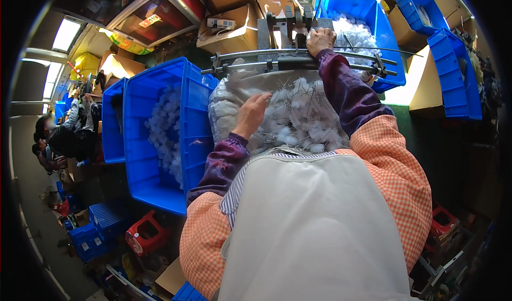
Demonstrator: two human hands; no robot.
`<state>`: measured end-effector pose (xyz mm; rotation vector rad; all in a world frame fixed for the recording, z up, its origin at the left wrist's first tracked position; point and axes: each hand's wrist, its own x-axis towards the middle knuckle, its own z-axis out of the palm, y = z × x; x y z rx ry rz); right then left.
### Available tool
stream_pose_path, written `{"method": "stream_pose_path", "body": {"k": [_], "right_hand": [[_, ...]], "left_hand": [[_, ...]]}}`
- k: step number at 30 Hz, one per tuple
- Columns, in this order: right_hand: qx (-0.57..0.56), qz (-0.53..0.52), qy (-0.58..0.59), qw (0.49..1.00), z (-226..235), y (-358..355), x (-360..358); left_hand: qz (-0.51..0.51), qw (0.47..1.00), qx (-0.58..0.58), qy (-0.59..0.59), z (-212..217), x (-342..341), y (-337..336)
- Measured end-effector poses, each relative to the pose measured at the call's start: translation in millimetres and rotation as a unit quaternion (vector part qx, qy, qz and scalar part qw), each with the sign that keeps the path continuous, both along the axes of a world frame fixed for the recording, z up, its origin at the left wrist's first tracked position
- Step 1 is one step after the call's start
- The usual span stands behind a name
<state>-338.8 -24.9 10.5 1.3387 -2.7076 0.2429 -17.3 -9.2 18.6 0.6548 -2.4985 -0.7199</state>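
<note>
Head view: mid-frame, the left hand [253, 114], fingers loosely bent, is by white pieces [324, 135] and thin metal pins [314, 99]; any grip cannot be told. Beyond, apart, the right hand [321, 39] curls on the machine [289, 28], upper centre.

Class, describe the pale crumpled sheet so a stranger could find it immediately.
Find the grey apron. Beyond it, before the metal rails, the pale sheet holds white pieces and thin wires. Unlike the blue bins nearby, it looks crumpled and soft.
</note>
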Motion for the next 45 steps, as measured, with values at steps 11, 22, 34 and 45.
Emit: {"method": "stream_pose_path", "body": {"k": [11, 22, 34, 45], "right_hand": [[0.021, -0.004, 0.005, 1.0, 6.2, 14.8, -15.5], [0.065, -0.025, 0.0, 0.998, 30.8, 31.5, -71.7], [-0.055, 0.048, 0.061, 0.995, 18.3, 54.0, -95.5], [0.071, 0.146, 0.161, 0.973, 24.1, 33.6, -86.6]], "left_hand": [[0.103, 0.979, 0.126, 0.121, 6.6, 9.4, -4.1], [0.072, 0.905, 0.361, 0.211, 18.0, -3.0, 3.4], [0.042, 0.916, 0.347, 0.196, 25.6, -17.2, 8.4], [0.061, 0.91, 0.355, 0.205, 23.0, -5.5, 3.2]]}}
